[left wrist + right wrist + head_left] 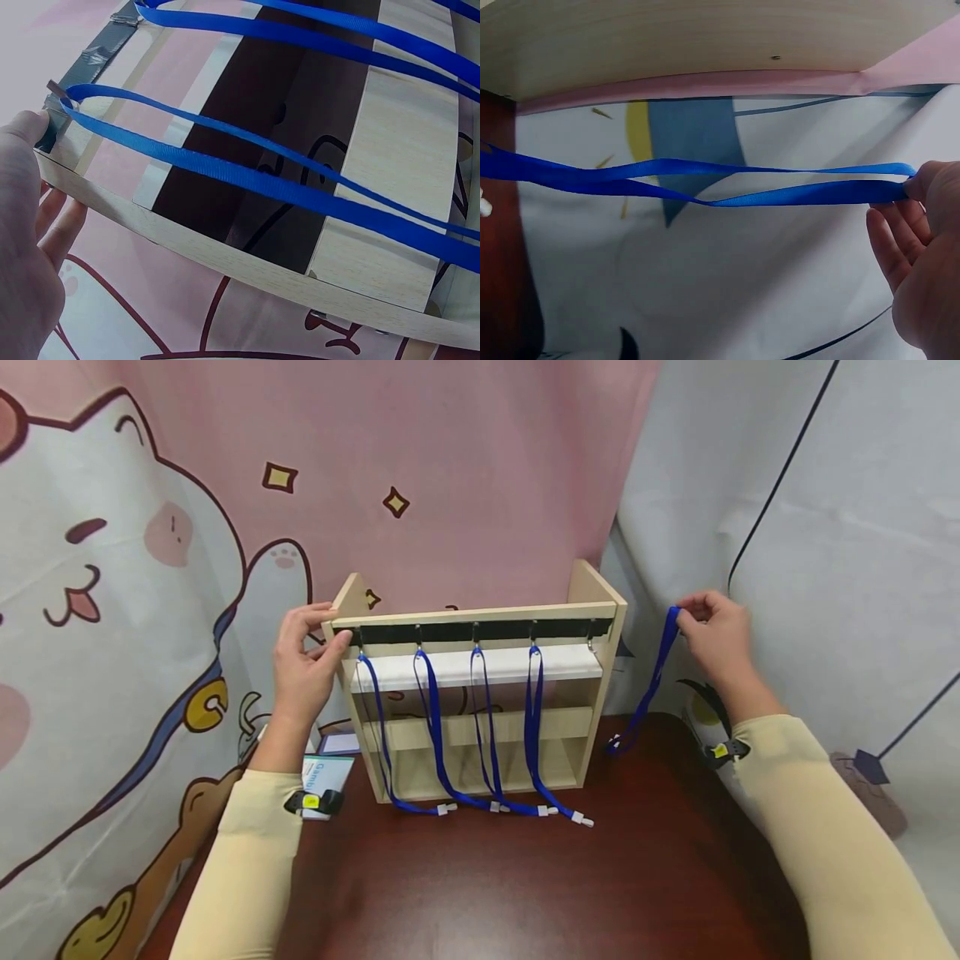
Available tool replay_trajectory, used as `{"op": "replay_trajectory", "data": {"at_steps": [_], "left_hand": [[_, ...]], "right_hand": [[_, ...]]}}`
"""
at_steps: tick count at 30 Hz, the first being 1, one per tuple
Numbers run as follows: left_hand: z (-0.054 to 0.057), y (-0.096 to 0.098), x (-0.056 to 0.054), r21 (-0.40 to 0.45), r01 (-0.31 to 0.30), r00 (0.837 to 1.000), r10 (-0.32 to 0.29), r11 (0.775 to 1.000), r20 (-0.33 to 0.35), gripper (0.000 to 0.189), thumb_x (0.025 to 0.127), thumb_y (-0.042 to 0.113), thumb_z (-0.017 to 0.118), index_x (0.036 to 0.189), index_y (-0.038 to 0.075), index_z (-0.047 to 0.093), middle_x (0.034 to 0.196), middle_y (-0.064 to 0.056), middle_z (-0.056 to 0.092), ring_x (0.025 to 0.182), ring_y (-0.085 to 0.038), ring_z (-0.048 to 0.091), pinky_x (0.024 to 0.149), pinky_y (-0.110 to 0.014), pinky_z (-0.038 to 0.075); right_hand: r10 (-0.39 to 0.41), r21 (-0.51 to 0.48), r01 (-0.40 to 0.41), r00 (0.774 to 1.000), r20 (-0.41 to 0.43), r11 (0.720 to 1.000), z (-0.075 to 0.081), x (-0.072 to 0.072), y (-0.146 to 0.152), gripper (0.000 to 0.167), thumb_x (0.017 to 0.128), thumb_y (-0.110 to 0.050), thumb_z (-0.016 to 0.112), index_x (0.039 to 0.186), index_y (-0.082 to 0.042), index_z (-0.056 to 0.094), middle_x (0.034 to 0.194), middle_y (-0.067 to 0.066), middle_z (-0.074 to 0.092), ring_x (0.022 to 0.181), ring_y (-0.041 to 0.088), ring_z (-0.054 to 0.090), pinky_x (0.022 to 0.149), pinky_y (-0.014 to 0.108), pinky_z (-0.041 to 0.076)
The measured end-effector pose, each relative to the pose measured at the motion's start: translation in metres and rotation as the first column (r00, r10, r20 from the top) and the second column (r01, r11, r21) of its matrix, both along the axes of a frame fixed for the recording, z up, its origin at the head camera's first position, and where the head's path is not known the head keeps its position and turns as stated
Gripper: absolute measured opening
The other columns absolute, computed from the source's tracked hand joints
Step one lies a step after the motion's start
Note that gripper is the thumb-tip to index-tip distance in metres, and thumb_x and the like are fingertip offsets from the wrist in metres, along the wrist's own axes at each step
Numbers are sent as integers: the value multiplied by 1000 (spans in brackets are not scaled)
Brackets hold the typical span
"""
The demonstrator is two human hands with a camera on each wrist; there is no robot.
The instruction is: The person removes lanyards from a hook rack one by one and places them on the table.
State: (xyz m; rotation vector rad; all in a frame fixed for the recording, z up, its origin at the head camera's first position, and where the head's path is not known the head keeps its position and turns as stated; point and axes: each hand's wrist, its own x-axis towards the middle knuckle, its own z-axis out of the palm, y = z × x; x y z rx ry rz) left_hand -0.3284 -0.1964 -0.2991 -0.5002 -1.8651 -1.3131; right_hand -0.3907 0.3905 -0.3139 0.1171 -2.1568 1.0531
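A pale wooden rack (480,729) stands upright on the table, with metal hooks along a black strip (506,630) near its top. Blue lanyards (532,718) hang from several hooks, their white clips lying on the tabletop. The rightmost hook (591,640) carries none. My left hand (302,670) grips the rack's upper left corner, thumb on the front and fingers around the side panel (225,259). Out to the right of the rack, my right hand (720,635) pinches another blue lanyard (657,672) by its loop end. Its strap hangs down, the white clip (615,742) low by the table.
A dark red-brown table (480,877) holds the rack. Left of the rack lie a light blue printed packet (330,770) and a small purple-edged card (341,743). A pink curtain (465,460) and pale cloth (847,568) with cartoon prints enclose the back and sides.
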Motion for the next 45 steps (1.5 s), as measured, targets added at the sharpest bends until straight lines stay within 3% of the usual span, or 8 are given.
{"op": "replay_trajectory", "data": {"at_steps": [5,9,17,25,28,38,42,45], "left_hand": [[-5,-4,-8,4,-14,1000,14,1000,17,30,104,2,74,132,-8,68,149,-17,59,123,-12,57,96,-19,59],[-9,-7,-14,0,-29,999,29,1000,28,31,104,4,75,133,-6,68,149,-14,58,123,-14,57,95,-21,60],[-3,-3,-5,-18,-24,999,25,1000,36,30,105,4,74,132,-6,68,150,-16,58,126,-17,58,99,-27,62],[-17,-16,-30,-22,-28,999,28,999,32,32,105,10,77,134,1,70,151,-9,59,126,-15,57,97,-27,62],[-19,-19,-34,-26,-16,1000,17,1000,25,33,104,15,79,135,4,71,150,-4,59,127,-15,58,98,-29,63],[-20,-19,-33,-23,-23,999,23,999,29,34,105,16,79,135,3,70,150,-1,59,127,-16,58,99,-33,64],[-19,-16,-32,-21,-36,999,37,999,37,33,105,12,78,135,2,69,151,-5,59,126,-15,57,99,-32,63],[-15,-11,-25,-13,-31,999,32,999,37,33,105,7,76,135,-3,68,151,-11,58,126,-15,56,99,-29,62]], "right_hand": [[-28,25,28,1000,2,999,-16,-6,-2,17,103,-11,68,113,0,77,91,-2,74,70,-10,60,60,10,45],[-36,33,34,998,59,999,-35,-10,-2,20,107,-17,68,117,-1,76,102,14,76,74,-5,60,58,11,47],[-4,-12,6,990,140,1000,-72,-14,-3,20,109,-15,65,122,0,72,110,19,73,80,1,62,67,12,50],[5,-23,0,982,187,1000,-106,-24,1,21,109,-12,66,122,3,72,110,19,73,80,2,63,69,11,51],[0,-16,4,975,223,1000,-117,-29,4,22,109,-12,65,122,4,71,110,20,72,81,6,64,68,11,50],[-34,24,28,946,322,999,-156,-38,5,21,109,-13,66,121,3,72,113,23,72,91,28,69,67,18,49],[-42,40,31,947,318,999,-175,-38,3,19,107,-9,67,119,5,73,113,26,73,96,33,67,72,26,49],[-40,35,31,942,334,999,-187,-38,1,20,108,-10,67,119,5,74,116,26,73,101,36,66,79,35,49]]}}
